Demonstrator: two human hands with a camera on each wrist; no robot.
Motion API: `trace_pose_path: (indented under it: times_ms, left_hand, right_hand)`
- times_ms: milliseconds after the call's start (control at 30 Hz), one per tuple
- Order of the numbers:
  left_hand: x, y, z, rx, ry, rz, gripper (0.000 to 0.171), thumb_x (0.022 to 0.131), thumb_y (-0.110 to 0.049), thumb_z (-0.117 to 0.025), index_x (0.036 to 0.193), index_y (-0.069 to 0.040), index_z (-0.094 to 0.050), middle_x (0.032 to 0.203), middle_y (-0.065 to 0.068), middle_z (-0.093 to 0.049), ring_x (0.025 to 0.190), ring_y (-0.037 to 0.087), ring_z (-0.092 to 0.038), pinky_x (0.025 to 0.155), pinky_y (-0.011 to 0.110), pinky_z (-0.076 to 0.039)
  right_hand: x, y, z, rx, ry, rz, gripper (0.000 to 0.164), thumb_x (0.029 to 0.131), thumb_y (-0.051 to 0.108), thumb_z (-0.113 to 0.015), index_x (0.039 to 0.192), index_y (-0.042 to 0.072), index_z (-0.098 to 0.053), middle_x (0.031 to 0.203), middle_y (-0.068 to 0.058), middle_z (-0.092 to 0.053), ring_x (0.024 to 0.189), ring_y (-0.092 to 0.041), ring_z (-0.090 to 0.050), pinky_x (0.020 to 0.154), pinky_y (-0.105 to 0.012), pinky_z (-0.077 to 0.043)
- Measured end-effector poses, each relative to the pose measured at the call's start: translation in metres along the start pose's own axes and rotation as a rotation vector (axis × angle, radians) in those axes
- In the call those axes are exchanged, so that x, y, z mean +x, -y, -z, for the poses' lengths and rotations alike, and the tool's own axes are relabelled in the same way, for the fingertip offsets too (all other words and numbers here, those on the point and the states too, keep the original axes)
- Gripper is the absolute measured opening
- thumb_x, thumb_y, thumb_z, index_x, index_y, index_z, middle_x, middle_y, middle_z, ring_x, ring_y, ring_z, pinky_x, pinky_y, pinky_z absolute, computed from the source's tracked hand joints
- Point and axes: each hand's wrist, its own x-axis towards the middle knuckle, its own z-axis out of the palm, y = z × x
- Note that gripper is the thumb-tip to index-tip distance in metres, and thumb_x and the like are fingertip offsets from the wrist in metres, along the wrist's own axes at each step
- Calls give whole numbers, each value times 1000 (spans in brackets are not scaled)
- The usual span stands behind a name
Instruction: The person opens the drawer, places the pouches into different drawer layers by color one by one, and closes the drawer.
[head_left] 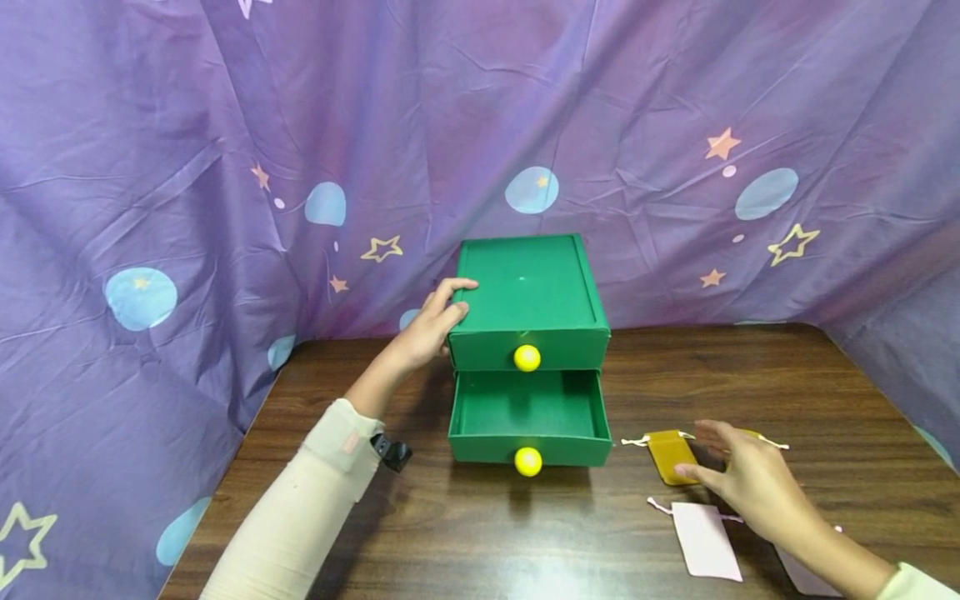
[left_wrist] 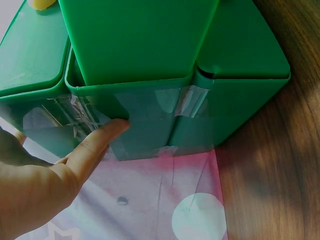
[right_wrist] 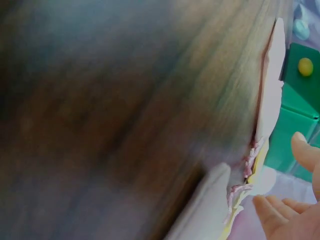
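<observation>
A: What lies closest?

B: A pale pink pouch, flat on the wooden table. A second pink pouch is partly hidden by the right forearm.

A: And just past those?

B: The right hand, thumb and fingers spread wide, nothing between them. Its thumb tip overlaps a mustard pouch in the head view; whether they touch, I can't tell. Another mustard pouch is mostly hidden behind the fingers.

A: How would you take that nearer-to-the-thumb one well?

B: I'd bring the fingertips down beside it and pinch the cloth body, not the loose cords. Flat fabric could slip, so gather a small fold first.

A: What's beyond, to the left?

B: The lower drawer of the green cabinet, slid out; the upper drawer is pushed in. The left hand rests on the cabinet's left side and top edge, fingers extended. Light, even pressure there should stop it skidding.

A: Farthest back?

B: A purple curtain, hanging behind the table.
</observation>
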Motion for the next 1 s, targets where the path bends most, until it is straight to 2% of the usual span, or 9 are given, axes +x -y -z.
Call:
trace_pose_path:
  times_ms: [200, 367, 467, 767, 1000]
  left_hand:
    - [1, 1, 0, -6, 6, -5, 45, 107, -28, -41, 152, -19, -38, 147, 26, -24, 81, 22, -49, 53, 26, -47]
    - [0, 0, 0, -9, 7, -7, 46, 108, -28, -41, 152, -19, -38, 148, 26, -23, 81, 22, -50, 52, 24, -48]
    - [-1, -1, 0, -7, 9, -7, 46, 108, -28, -41, 152, -19, -38, 148, 26, -24, 81, 23, -50, 52, 23, -48]
    - [-1, -2, 0, -11, 4, -12, 46, 107, -27, -41, 152, -17, -38, 147, 27, -23, 84, 24, -51, 51, 23, -50]
    - [1, 1, -1, -29, -8, -4, 47, 106, -25, -43, 151, -17, -39, 145, 28, -24, 84, 25, -57, 52, 26, -55]
  right_hand:
    - [-1, -4, -7, 35, 36, -26, 71, 64, 19, -98, 119, -10, -63, 96, -25, -74, 78, -37, -73, 66, -48, -61]
    - [1, -6, -12, 86, 62, -50, 73, 63, 15, -98, 119, -13, -61, 98, -30, -71, 81, -39, -74, 67, -44, -63]
    - [1, -6, -13, 70, 74, -50, 74, 62, 17, -98, 118, -14, -61, 98, -31, -71, 81, -39, -74, 66, -44, -63]
    - [7, -8, -17, -19, 94, -39, 72, 61, 22, -99, 112, -12, -62, 92, -23, -73, 77, -32, -72, 67, -46, -62]
    - [10, -5, -19, -40, 123, -30, 56, 64, 13, -97, 106, -7, -66, 91, -14, -73, 75, -23, -69, 64, -36, -61]
